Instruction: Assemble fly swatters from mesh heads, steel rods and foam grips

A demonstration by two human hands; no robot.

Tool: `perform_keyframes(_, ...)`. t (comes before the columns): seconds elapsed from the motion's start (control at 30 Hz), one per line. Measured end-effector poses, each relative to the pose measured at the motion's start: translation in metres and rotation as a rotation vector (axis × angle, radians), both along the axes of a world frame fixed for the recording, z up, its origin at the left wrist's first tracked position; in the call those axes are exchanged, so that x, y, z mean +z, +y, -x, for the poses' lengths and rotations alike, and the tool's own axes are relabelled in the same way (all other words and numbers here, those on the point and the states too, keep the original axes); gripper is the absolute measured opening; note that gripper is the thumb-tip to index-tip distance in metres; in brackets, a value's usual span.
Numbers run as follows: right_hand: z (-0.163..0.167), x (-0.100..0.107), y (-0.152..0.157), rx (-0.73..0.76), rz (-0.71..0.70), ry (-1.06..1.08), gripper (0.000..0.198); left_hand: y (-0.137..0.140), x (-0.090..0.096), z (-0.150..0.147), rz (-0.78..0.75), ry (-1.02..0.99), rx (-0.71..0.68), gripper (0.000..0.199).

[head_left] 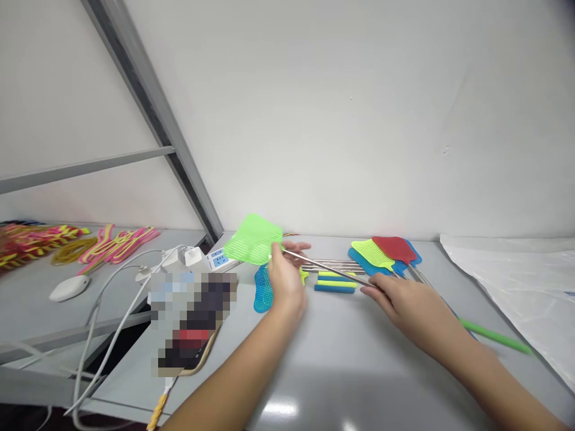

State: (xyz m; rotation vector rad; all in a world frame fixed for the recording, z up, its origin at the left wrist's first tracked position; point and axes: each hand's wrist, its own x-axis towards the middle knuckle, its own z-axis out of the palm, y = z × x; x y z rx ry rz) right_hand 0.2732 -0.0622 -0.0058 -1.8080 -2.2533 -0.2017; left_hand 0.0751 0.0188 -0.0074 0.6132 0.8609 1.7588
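A bright green fly swatter (254, 240) is held slanting between my hands, its mesh head up at the left. With thumb and fingers my left hand (287, 278) grips it at the neck, just below the head. My right hand (399, 299) is closed on its thin metal rod farther down. In line with the rod, past my right hand, is a blurred green handle (496, 336). A blue swatter head (263, 288) lies under my left hand. Between my hands lie blue and yellow handles (336, 284) and several metal rods (335, 265).
Red, yellow and blue swatters (395, 248) lie stacked at the right rear, near a white plastic sheet (507, 269). At left are a pixelated phone (197, 329), a power strip (220, 259), white cables (96, 308), a white mouse (69, 288), and pink-yellow cords (119, 245). A metal frame (153, 102) rises behind.
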Motion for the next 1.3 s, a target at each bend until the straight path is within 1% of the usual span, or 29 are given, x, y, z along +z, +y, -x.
perform_keyframes(0.07, -0.008, 0.0, 0.003, -0.035, 0.026, 0.02, 0.039, 0.014, 0.007, 0.017, 0.014, -0.066, 0.14, 0.028)
perform_keyframes(0.17, -0.018, -0.002, 0.008, -0.054, 0.055, 0.045, 0.043, 0.028, 0.012, 0.037, 0.016, -0.094, 0.231, 0.029)
perform_keyframes(0.27, -0.023, -0.004, 0.009, -0.034, 0.012, 0.009, 0.042, 0.032, 0.01, 0.04, -0.001, -0.091, 0.249, 0.03)
perform_keyframes(0.4, -0.029, -0.009, 0.008, -0.018, -0.094, -0.096, 0.04, 0.027, 0.003, 0.032, -0.027, -0.069, 0.257, 0.032)
perform_keyframes(0.53, -0.033, -0.011, 0.007, -0.028, -0.132, -0.134, 0.039, 0.022, 0.0, 0.024, -0.042, -0.029, 0.237, 0.035)
perform_keyframes(0.6, -0.03, -0.011, 0.006, -0.024, -0.14, -0.122, 0.041, 0.016, -0.002, 0.018, -0.055, 0.005, 0.197, 0.036)
perform_keyframes(0.63, -0.026, -0.01, 0.005, -0.012, -0.136, -0.109, 0.041, 0.012, -0.003, 0.013, -0.064, 0.023, 0.152, 0.037)
perform_keyframes(0.73, -0.015, -0.01, 0.001, 0.036, -0.087, -0.054, 0.042, -0.002, -0.007, -0.002, -0.092, 0.062, -0.038, 0.04)
perform_keyframes(0.87, -0.013, -0.009, 0.003, -0.003, 0.01, 0.013, 0.042, -0.012, -0.01, -0.01, -0.106, 0.147, -0.125, 0.04)
perform_keyframes(0.9, -0.015, -0.008, 0.004, -0.006, 0.047, 0.028, 0.043, -0.011, -0.009, -0.008, -0.1, 0.146, -0.151, 0.04)
perform_keyframes(0.97, -0.019, -0.006, 0.007, 0.006, 0.122, 0.054, 0.044, -0.008, -0.006, -0.004, -0.08, 0.071, -0.18, 0.039)
perform_keyframes(1.03, -0.023, -0.003, 0.009, 0.009, 0.174, 0.077, 0.045, -0.002, -0.003, 0.002, -0.067, -0.034, -0.137, 0.039)
perform_keyframes(1.1, -0.027, 0.001, 0.009, 0.006, 0.207, 0.099, 0.045, 0.004, 0.0, 0.008, -0.06, -0.082, -0.031, 0.038)
perform_keyframes(1.2, -0.035, 0.008, 0.008, -0.006, 0.258, 0.137, 0.044, 0.015, 0.001, 0.018, -0.055, -0.058, 0.118, 0.035)
perform_keyframes(1.3, -0.044, 0.013, 0.007, -0.016, 0.32, 0.186, 0.044, 0.023, 0.001, 0.026, -0.048, -0.044, 0.18, 0.037)
